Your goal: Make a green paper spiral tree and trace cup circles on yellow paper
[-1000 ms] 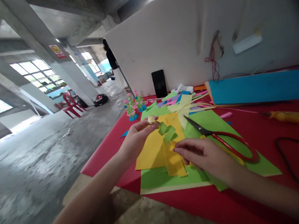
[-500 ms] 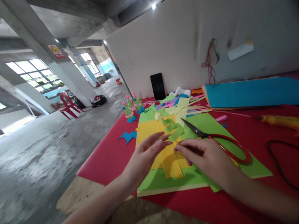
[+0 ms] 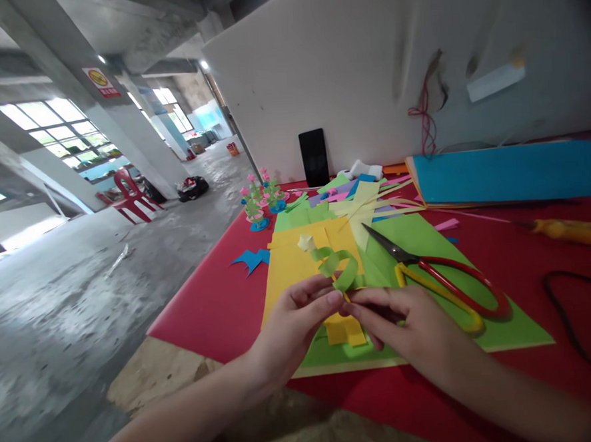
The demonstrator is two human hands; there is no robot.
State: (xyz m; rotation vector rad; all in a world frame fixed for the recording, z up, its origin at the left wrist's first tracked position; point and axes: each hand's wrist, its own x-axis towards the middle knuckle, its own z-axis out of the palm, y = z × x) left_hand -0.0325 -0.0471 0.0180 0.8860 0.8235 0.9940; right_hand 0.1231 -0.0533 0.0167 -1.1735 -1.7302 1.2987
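Note:
Between my hands is a paper flower: a curled green paper strip spirals round a thin stem, with a pale folded bud at its upper end. My left hand pinches the lower end of the strip between thumb and fingers. Close beside it, my right hand grips the bottom of the stem, its fingertips nearly meeting the left thumb. Below them lie yellow paper and green paper. Scissors with red and yellow handles rest just beyond my right hand, blades apart.
Finished paper flowers on blue bases stand at the back left, near a blue paper scrap. Paper strips are heaped behind. A black phone leans on the wall. A blue sheet stack and a yellow glue gun lie right.
My left fingers, spread beside the green strip before, have closed on its lower end. The spiral has shifted slightly and hangs in a wider loop. The view has moved a little.

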